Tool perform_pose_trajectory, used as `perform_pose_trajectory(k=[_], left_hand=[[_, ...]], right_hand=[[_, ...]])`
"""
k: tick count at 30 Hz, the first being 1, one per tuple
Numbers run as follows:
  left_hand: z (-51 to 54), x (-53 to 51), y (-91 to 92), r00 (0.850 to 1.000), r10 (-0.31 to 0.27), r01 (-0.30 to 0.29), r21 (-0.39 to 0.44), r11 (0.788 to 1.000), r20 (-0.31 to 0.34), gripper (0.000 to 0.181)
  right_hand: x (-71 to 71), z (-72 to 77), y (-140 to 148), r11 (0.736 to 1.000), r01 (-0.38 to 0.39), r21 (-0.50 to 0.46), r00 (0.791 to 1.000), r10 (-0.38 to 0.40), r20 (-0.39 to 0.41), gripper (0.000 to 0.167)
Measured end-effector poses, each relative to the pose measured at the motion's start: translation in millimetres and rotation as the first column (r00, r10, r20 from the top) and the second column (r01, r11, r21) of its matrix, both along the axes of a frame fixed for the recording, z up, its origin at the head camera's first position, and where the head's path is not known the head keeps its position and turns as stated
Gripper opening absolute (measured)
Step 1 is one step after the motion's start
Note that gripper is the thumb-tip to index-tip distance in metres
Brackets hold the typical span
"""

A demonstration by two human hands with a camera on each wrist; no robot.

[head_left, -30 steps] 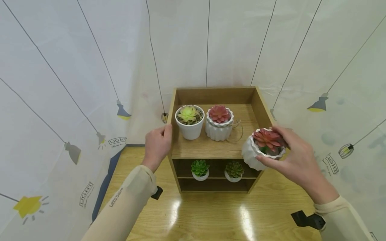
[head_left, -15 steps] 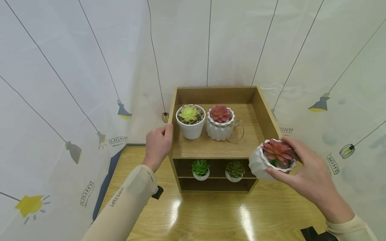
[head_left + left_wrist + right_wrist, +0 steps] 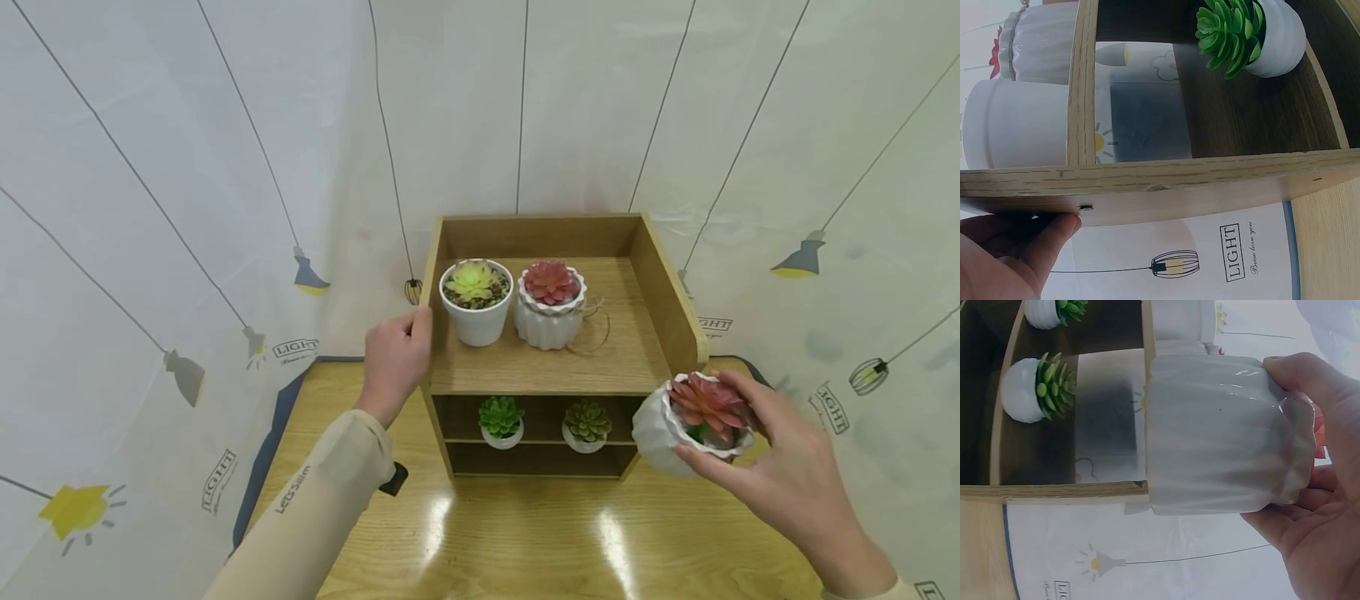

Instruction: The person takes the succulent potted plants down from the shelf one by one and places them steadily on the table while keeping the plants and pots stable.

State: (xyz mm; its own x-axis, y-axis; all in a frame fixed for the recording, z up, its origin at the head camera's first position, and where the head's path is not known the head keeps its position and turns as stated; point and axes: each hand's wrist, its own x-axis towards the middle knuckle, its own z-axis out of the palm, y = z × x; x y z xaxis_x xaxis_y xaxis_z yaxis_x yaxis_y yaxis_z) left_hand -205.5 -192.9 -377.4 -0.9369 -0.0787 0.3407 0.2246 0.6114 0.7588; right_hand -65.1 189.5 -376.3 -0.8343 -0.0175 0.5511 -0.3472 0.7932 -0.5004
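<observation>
My right hand [image 3: 791, 467] holds a red succulent [image 3: 708, 406] in a white ribbed pot [image 3: 1229, 434], with thumb and fingers round the rim. The pot tilts beside the front right corner of a wooden shelf [image 3: 487, 379]. My left hand [image 3: 393, 358], fingers curled, grips the shelf's left side panel [image 3: 1210, 199]; the fingertips are partly hidden. On the top board stand a yellow-green succulent [image 3: 472, 283] in a smooth white pot [image 3: 480, 327] and another red succulent [image 3: 551, 283] in a ribbed white pot [image 3: 547, 329] with twine [image 3: 596, 333].
Two small green succulents, a brighter left one [image 3: 500, 417] and a darker right one [image 3: 587, 422], stand in white pots on the shelf's middle board. The shelf rests on a glossy wooden table [image 3: 525, 542]. Behind and beside it hangs a pale cloth [image 3: 585, 100] printed with lamps.
My right hand has carried the held red succulent right and towards me, off the shelf's front right corner. The left hand has stayed at the side panel.
</observation>
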Motion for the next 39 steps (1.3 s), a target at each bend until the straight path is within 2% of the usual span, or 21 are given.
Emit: perform_pose_trajectory(k=[9, 13, 28, 39], left_hand=[[-0.1, 0.8, 0.3, 1.0, 0.008, -0.008, 0.002, 1.0, -0.004, 0.056], [1.1, 0.1, 0.7, 1.0, 0.011, -0.011, -0.001, 1.0, -0.013, 0.056], [1.1, 0.8, 1.2, 1.0, 0.014, -0.014, 0.013, 1.0, 0.004, 0.057], [0.6, 0.5, 1.1, 1.0, 0.019, -0.019, 0.0, 1.0, -0.012, 0.056]], right_hand=[[8.7, -23.3, 0.3, 0.997, 0.049, -0.058, 0.996, -0.044, 0.083, 0.092], [11.9, -32.8, 0.4, 0.996, 0.073, -0.052, 0.99, -0.066, 0.128, 0.091], [18.5, -71.4, -5.1, 0.988, 0.126, -0.085, 0.984, -0.114, 0.135, 0.092], [18.1, -99.5, -13.9, 0.982, 0.157, -0.107, 0.98, -0.141, 0.143, 0.091]])
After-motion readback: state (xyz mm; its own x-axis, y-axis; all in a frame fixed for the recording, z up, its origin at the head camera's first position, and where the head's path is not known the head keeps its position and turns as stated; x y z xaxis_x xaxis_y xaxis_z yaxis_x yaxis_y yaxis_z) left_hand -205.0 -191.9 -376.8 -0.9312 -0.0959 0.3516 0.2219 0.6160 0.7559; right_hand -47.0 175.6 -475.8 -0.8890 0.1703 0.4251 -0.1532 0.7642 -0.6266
